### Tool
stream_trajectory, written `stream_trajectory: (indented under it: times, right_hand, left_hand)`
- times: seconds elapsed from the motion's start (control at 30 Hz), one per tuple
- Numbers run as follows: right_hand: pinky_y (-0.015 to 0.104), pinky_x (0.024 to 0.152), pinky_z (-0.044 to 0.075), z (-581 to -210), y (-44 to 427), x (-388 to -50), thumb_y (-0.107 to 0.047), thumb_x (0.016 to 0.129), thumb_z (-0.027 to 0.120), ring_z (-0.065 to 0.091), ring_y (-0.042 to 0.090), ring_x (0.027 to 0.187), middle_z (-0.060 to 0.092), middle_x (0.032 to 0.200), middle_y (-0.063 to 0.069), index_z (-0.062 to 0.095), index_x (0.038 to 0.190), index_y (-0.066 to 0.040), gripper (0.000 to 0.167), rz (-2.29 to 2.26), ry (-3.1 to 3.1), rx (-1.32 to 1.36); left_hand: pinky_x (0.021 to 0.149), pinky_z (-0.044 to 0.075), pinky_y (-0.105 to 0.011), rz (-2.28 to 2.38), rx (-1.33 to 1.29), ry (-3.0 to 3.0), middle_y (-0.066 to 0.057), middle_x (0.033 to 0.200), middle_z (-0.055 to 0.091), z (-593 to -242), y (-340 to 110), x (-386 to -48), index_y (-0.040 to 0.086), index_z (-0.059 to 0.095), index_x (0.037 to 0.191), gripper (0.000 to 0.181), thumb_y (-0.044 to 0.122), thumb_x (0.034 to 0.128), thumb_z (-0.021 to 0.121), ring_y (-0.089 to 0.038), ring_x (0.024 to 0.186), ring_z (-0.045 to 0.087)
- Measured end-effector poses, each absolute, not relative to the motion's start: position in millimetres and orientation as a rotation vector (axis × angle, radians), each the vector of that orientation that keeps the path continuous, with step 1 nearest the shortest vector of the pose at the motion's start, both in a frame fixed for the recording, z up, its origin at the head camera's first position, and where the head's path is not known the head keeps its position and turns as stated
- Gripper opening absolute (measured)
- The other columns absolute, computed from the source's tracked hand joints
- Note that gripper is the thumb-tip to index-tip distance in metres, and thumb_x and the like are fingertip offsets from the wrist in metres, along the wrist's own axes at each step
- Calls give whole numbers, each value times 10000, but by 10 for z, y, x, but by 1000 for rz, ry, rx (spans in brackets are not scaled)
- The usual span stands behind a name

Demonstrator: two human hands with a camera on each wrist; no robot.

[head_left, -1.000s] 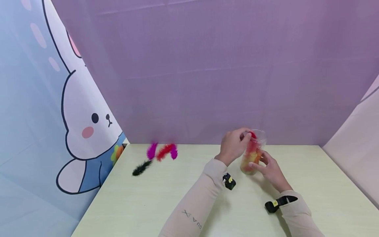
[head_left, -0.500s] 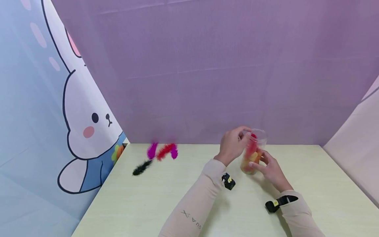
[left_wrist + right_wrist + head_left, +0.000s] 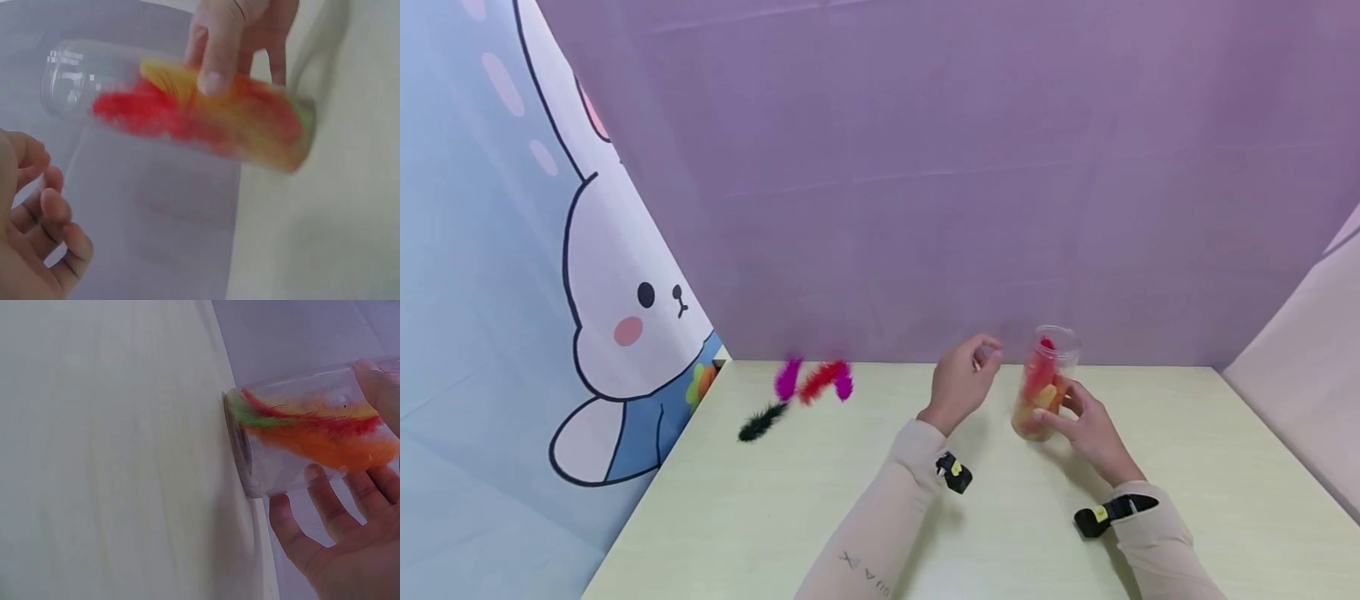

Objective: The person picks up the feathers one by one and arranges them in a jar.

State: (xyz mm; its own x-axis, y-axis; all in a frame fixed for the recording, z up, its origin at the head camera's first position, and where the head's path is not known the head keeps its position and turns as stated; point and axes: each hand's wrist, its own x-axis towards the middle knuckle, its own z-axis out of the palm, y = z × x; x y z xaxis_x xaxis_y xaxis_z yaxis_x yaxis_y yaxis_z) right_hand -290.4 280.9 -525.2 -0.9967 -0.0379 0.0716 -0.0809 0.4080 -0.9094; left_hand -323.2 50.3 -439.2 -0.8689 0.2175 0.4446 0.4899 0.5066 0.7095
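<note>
A clear jar [image 3: 1064, 343] without a lid stands at the right of the table, tilted little if at all. Red [image 3: 1039, 371], yellow [image 3: 165, 78], orange [image 3: 325, 450] and green [image 3: 259, 419] feathers fill its lower and middle part. My right hand [image 3: 1092, 429] grips the jar low down, thumb on one side and fingers on the other. To the left of the jar, apart from it, my left hand [image 3: 961, 385] is in the air with loosely bent fingers and nothing in them, as the left wrist view also shows.
On the left of the pale table [image 3: 737, 517] lie two magenta feathers [image 3: 787, 380], a red feather [image 3: 820, 382] and a dark, blackish feather [image 3: 762, 422]. A purple cloth [image 3: 880, 208] hangs behind the table, and a rabbit-print cloth [image 3: 610, 333] hangs at the left.
My left hand has let go of the red feather at the jar's mouth and moved left, away from it. The feather now sits down inside the jar. My right hand keeps its grip.
</note>
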Motion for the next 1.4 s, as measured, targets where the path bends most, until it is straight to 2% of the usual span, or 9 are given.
stream_trajectory:
  times: [0.23,0.63,0.87,1.07,1.4]
  right_hand:
    - [778,1096,279,-5262,2834,-2895,-460,915,746,346,483,1475,372,1613,208,259,1618,-136,914,1688,-2591,113]
    - [788,1090,269,-5248,2823,-2873,-401,926,753,352,480,1471,375,1610,209,260,1620,-144,890,1709,-2576,106]
    - [799,1090,250,-5251,2819,-2882,-375,936,748,335,489,1478,360,1618,217,241,1628,-152,887,1725,-2582,90]
    - [796,1089,256,-5241,2809,-2882,-379,930,753,345,489,1475,378,1609,218,256,1622,-147,882,1718,-2581,99]
    - [786,1091,268,-5221,2791,-2879,-406,926,751,355,476,1471,391,1601,207,266,1618,-145,885,1704,-2585,107]
  left_hand:
    - [502,371,-220,-1272,-458,-2495,40,785,667,-4664,61,-3255,207,733,1094,133,257,994,661,-33,530,487]
    - [559,420,-294,-1167,-84,-2592,4,748,671,-4926,-700,-3293,196,727,976,55,224,944,692,-106,601,547]
    - [543,436,-336,-1081,185,-2640,-19,767,698,-4973,-1027,-3312,179,725,924,54,230,912,710,-183,636,621]
    - [667,527,-460,-1009,357,-2663,-38,866,739,-4999,-1261,-3318,149,713,897,74,219,918,721,-279,797,699]
    - [700,533,-516,-902,420,-2750,-56,918,761,-5081,-1447,-3346,151,717,880,98,245,906,715,-365,814,711]
